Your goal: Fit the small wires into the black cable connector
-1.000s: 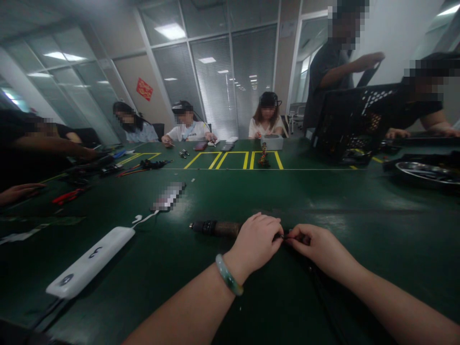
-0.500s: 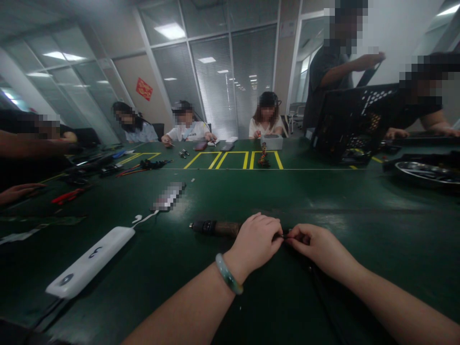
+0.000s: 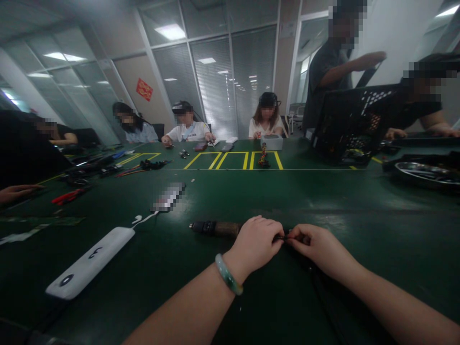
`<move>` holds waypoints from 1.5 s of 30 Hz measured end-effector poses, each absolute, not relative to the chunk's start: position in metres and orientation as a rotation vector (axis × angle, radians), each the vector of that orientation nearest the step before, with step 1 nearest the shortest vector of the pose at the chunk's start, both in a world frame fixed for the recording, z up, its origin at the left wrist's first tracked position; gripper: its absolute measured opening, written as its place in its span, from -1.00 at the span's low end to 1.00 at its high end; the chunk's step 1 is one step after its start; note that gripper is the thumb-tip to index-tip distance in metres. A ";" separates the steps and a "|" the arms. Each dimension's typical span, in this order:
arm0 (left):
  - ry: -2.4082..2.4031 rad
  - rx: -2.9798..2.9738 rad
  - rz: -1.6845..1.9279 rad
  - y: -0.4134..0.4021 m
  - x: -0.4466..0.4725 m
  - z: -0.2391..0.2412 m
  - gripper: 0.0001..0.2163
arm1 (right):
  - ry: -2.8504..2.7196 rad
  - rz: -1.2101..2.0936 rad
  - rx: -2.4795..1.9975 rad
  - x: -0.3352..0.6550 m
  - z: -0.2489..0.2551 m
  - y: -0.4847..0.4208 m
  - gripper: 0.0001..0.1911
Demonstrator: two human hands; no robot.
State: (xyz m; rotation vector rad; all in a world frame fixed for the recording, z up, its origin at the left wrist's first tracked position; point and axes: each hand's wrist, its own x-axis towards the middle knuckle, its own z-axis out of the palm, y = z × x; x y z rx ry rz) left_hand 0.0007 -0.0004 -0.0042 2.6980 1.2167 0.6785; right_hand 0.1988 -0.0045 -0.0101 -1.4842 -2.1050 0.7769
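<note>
My left hand [image 3: 257, 242], with a green bangle on its wrist, is closed, thumb and fingertips pinched together. Facing it, my right hand [image 3: 316, 247] pinches at almost the same spot. A thin dark piece shows between the two sets of fingertips, too small to name. Behind my left hand an electric screwdriver [image 3: 224, 228] with a black nose and brownish body lies on the green table, its tip to the left. My left hand hides part of it. A black cable [image 3: 319, 287] runs from under my right hand toward the near edge.
A white power strip [image 3: 91, 261] marked 3 lies at left, with a white cord leading to a blurred phone [image 3: 168, 196]. Red-handled pliers [image 3: 68, 196] and a co-worker's hand [image 3: 17, 192] are farther left. A black crate [image 3: 354, 124] and a round metal tray [image 3: 427, 173] stand right.
My hands have hardly moved and keep the same pinch. At the left, the co-worker in black has shifted, and the forearm seen there before is now out of sight.
</note>
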 end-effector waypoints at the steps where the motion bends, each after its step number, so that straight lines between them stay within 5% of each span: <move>1: 1.223 2.701 0.672 -0.001 0.001 -0.004 -0.94 | -2.104 0.780 -1.487 0.199 -0.010 -0.005 -0.87; 45: 1.205 2.667 0.640 -0.002 0.000 0.002 -0.90 | -2.095 0.827 -1.497 0.199 -0.009 -0.004 -0.84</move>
